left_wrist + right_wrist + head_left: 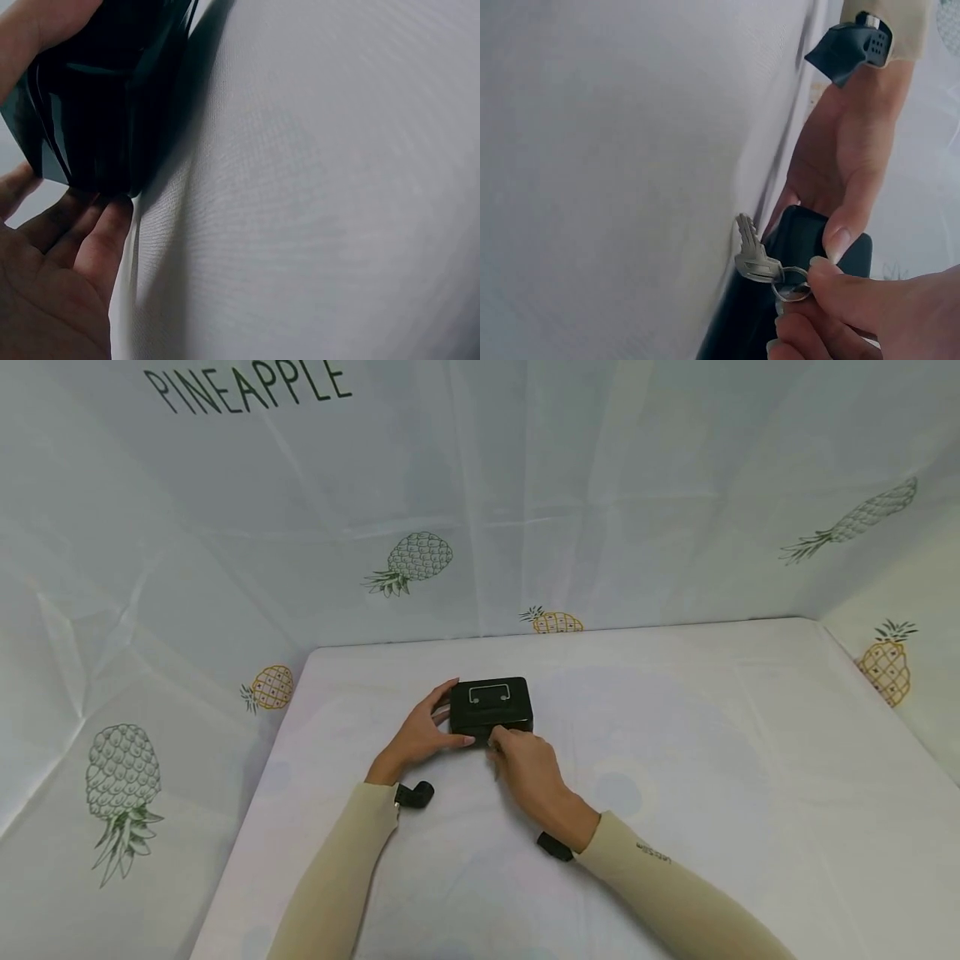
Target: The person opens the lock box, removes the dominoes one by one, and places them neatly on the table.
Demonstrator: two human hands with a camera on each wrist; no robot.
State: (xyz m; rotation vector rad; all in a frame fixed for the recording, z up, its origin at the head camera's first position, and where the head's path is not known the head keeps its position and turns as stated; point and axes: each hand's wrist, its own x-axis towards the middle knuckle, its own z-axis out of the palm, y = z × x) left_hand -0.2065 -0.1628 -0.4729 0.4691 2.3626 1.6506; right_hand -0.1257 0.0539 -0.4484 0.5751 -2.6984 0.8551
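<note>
A small black cash box (468,712) stands on the white-covered table with its lid down and a wire handle (489,687) lying on top. My left hand (418,735) grips its left end, thumb along the front and fingers round the far side. At the front of the box, my right hand (531,767) pinches something small between thumb and curled forefinger. The right wrist view shows a metal key (754,264) hanging from a split ring (789,294) right at those fingertips. My fingers hide what lies within the pinch, so I cannot tell whether a second key is there.
The table cover (675,793) spreads around the box, its far edge behind it. White curtains with pineapple prints (420,557) hang at the back and sides. Black wrist cameras (416,795) sit at both cuffs.
</note>
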